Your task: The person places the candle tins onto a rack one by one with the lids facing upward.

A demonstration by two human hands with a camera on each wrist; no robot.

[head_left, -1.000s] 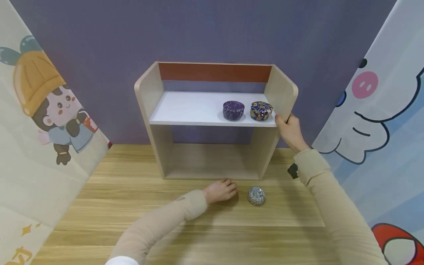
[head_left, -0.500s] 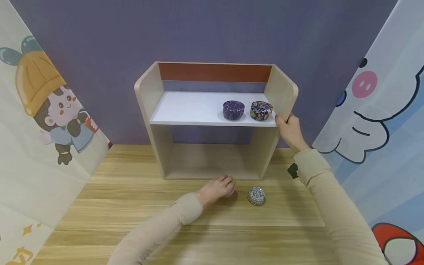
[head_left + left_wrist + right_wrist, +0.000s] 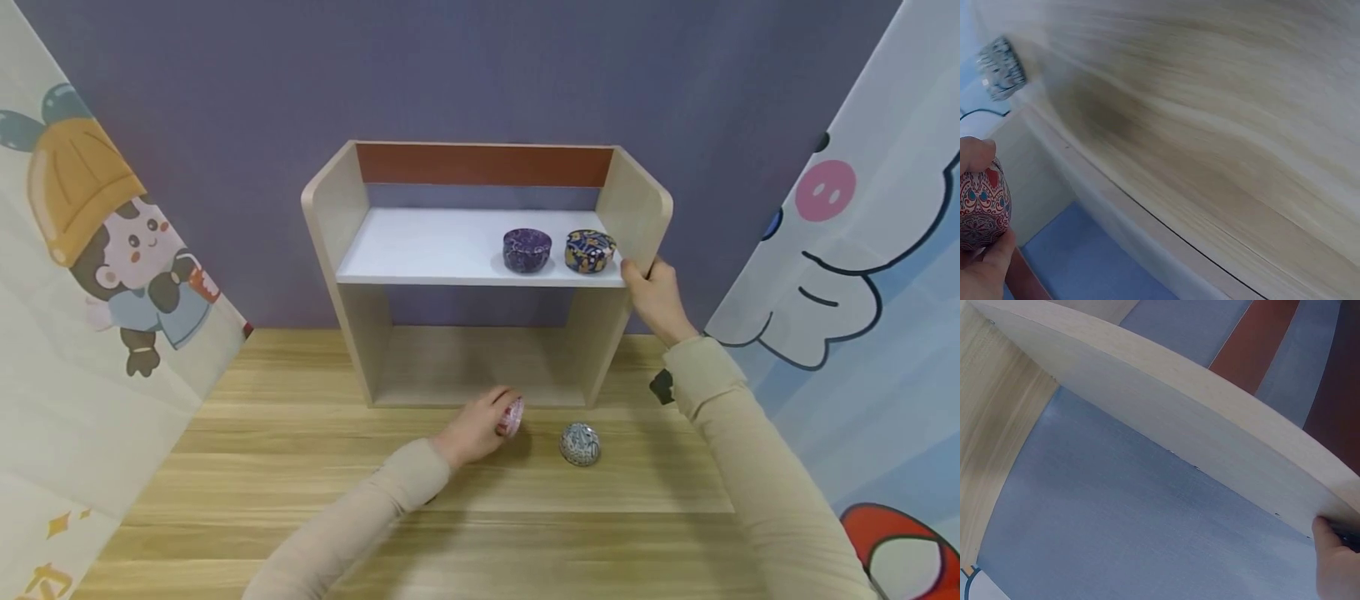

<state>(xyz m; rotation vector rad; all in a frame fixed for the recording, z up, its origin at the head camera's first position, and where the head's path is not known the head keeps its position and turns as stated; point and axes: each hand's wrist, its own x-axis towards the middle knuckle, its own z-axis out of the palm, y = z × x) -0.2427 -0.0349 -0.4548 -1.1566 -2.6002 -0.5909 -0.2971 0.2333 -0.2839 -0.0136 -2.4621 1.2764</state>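
Observation:
Between its thumb and fingers, my left hand (image 3: 476, 428) holds a small round tin (image 3: 984, 209) patterned in red, white and blue. In the head view the tin shows a pinkish face, tilted on its side just above the table, at the shelf's front edge. My right hand (image 3: 656, 300) grips the right side panel of the wooden shelf unit (image 3: 480, 280) at the height of its white board. On that board stand a purple tin (image 3: 527, 251) and a navy floral tin (image 3: 589, 252). A black-and-white patterned tin (image 3: 580, 444) lies on the table to the right of my left hand.
The shelf unit stands on a wood-grain table (image 3: 300, 467) against a grey-blue back wall (image 3: 480, 75). Cartoon-printed curtains (image 3: 840, 275) hang on both sides. A small dark object (image 3: 662, 387) lies by the right curtain, under my right forearm.
My left hand has lifted the red-patterned tin from the table and drawn it slightly left, turning it so its face shows. My right hand keeps its hold on the side panel.

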